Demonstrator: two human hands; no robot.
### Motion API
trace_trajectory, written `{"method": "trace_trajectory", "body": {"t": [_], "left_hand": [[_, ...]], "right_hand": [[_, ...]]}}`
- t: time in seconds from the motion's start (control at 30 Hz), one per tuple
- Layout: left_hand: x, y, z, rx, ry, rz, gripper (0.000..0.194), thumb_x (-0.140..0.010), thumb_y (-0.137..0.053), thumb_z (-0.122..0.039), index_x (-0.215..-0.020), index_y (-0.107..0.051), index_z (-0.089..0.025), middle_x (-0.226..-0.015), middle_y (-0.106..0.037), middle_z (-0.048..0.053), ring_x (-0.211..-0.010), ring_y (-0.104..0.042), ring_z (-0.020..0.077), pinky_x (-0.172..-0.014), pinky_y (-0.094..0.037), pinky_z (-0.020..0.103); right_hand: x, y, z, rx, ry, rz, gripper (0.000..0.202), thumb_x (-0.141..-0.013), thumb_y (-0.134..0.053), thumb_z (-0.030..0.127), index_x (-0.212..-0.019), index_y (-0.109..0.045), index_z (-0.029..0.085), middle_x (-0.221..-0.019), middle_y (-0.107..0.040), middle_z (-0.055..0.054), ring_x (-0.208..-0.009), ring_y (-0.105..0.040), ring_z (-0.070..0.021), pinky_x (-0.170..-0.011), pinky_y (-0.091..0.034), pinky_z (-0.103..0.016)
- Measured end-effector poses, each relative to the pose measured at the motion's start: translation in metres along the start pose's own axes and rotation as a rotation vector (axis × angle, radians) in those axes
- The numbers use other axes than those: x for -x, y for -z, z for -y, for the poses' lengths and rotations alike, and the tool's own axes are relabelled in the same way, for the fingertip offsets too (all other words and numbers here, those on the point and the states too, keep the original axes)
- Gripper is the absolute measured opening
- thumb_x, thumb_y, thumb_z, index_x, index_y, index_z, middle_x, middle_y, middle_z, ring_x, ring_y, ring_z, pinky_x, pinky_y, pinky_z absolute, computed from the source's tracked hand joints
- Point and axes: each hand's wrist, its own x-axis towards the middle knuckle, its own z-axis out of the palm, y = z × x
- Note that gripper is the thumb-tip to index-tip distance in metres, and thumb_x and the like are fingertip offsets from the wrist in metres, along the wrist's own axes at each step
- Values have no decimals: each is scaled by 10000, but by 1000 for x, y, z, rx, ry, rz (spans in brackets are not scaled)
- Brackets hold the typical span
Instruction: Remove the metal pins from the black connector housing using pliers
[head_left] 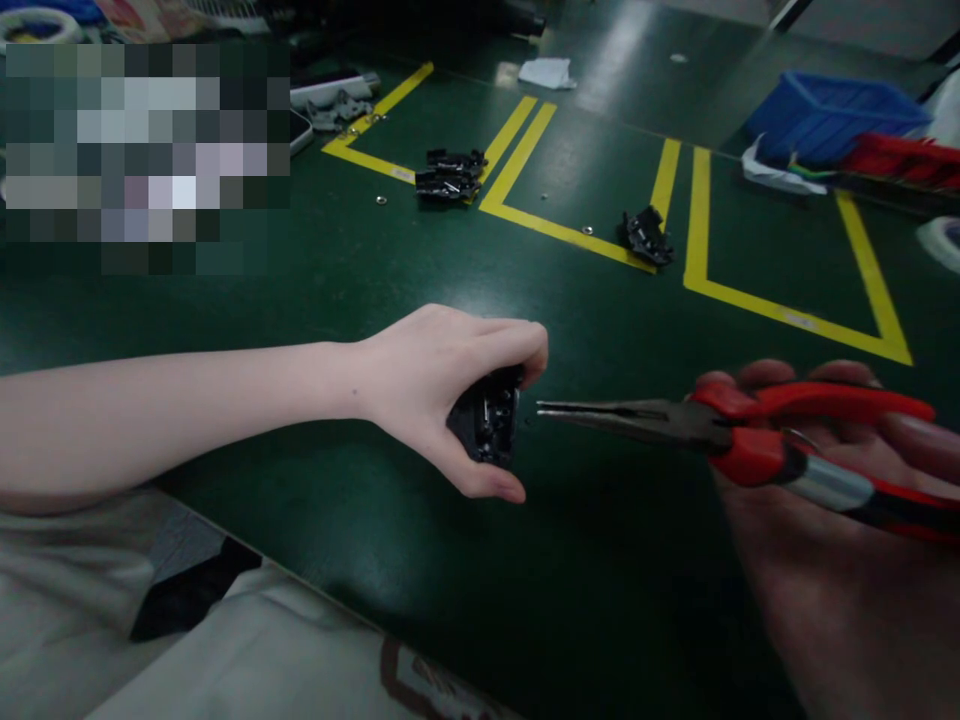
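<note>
Thumb and fingers of my left hand (442,375) are wrapped round a black plastic part (487,418) near the table's front edge. Small fittings show in the part's open face, which points right. My right hand (795,540) grips red-handled needle-nose pliers (720,430). Their slim jaws point left and end just short of the black part, apart from it. The jaws look almost closed, and I cannot make out anything between the tips.
Similar black parts (450,175) lie beyond my left hand, and another black part (646,236) sits farther right by the yellow tape lines (697,220). Small metal rings (587,231) are scattered there. A blue bin (832,115) stands at the back right.
</note>
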Motion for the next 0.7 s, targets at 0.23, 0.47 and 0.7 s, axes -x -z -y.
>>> {"method": "trace_trajectory", "body": {"t": [0.23,0.47,0.7], "left_hand": [[0,0,2,18,-52,29,555,-712,-704,-681,-893,-467,-213,-823,-585,-29,-640,-524,118,-576,-349,242],[-1,-1,1,-4,-55,86,528,-728,-681,-665,-908,-460,-220,-823,-590,-22,-645,-542,129,-584,-359,253],[0,-4,-3,-21,-49,72,518,-748,-656,-675,-907,-469,-218,-813,-586,-26,-631,-539,126,-578,-353,255]], "right_hand": [[12,-4,-9,72,-96,172,294,-626,-795,403,-851,-730,226,-976,-722,-43,-996,-708,-295,-851,-644,-524],[12,-6,-13,37,-87,43,507,-773,-647,664,-906,-721,180,-1043,-698,-76,-1028,-702,-290,-821,-650,-476],[9,2,-12,43,-43,183,483,-596,-847,552,-907,-721,205,-1001,-718,-78,-1016,-697,-309,-868,-627,-527]]}}
